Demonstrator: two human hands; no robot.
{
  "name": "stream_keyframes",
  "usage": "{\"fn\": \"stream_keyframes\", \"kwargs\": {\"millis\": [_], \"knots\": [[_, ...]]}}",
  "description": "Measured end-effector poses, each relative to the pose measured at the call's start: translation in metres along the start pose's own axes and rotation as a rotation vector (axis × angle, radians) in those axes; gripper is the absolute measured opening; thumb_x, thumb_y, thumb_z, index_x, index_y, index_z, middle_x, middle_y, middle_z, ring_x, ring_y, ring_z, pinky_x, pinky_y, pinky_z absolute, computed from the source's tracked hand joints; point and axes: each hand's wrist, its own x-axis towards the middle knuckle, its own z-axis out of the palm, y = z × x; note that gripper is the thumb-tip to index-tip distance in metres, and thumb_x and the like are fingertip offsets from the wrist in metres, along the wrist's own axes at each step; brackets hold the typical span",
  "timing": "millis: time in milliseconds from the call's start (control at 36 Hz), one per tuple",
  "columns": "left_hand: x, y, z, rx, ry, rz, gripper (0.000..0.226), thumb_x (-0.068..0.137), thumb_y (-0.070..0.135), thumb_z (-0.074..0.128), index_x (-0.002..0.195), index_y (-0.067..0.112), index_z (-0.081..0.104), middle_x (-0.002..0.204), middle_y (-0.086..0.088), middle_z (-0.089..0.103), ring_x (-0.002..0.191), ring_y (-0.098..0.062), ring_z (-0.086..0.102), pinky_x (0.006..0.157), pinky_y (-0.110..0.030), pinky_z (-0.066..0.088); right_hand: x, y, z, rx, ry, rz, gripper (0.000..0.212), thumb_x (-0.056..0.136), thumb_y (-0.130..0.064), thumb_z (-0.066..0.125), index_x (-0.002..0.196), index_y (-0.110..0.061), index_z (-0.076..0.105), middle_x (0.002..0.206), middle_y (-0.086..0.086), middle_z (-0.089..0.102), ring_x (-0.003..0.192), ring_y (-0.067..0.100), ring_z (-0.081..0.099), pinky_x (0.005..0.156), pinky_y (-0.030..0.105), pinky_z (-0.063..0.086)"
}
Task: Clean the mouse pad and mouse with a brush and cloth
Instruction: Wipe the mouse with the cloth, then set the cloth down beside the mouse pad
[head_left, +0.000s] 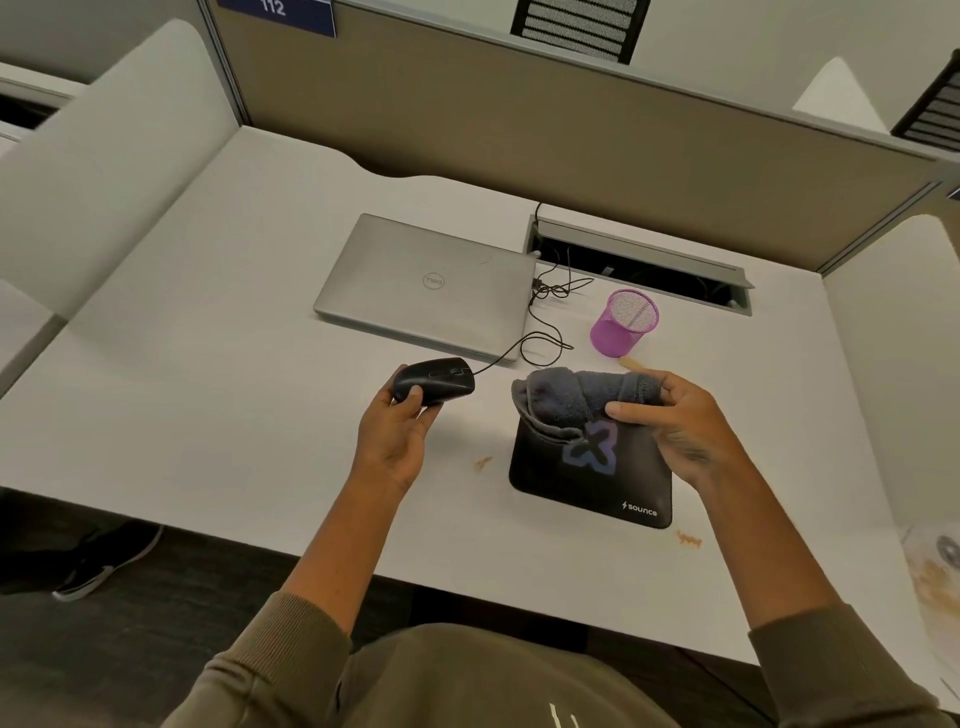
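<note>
Hands (395, 436) on mouse (434, 380), cloth (582, 397)

The mouse pad (587, 478) carries the white word "sounce" with a small lightning sign before it, in its near right corner, and a big bluish X-shaped mark in its middle. The closed laptop (426, 283) shows a round "Dell" logo on its lid. A dark blue sign (278, 15) on top of the partition bears the white number "112".

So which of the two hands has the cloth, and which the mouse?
The right hand grips the grey cloth above the mouse pad; the left hand holds the black wired mouse.
</note>
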Motion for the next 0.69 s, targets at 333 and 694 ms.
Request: {"fn": "stream_keyframes", "kwargs": {"millis": [333, 694], "knots": [[0.001, 0.001, 0.003, 0.003, 0.002, 0.001, 0.04, 0.105, -0.006, 0.054, 0.143, 0.003, 0.057, 0.14, -0.023, 0.061, 0.13, -0.033, 0.063, 0.113, -0.051, 0.05, 0.005, 0.012, 0.001, 0.577, -0.017, 0.023, 0.046, 0.095, -0.007, 0.066, 0.14, -0.015, 0.063, 0.143, 0.017, 0.062, 0.137, 0.04, 0.056, 0.112, 0.065, 0.045], [0.0, 0.0, 0.002, -0.002, 0.007, -0.017, 0.04, 0.104, -0.005, 0.056, 0.143, 0.006, 0.058, 0.141, -0.023, 0.061, 0.13, -0.035, 0.063, 0.112, -0.053, 0.05, 0.025, 0.019, 0.033, -0.157, -0.069, 0.094, 0.067, 0.084, -0.019, 0.088, 0.138, -0.018, 0.048, 0.131, 0.015, 0.07, 0.107, 0.027, 0.076, 0.084, 0.04, 0.063]]}}
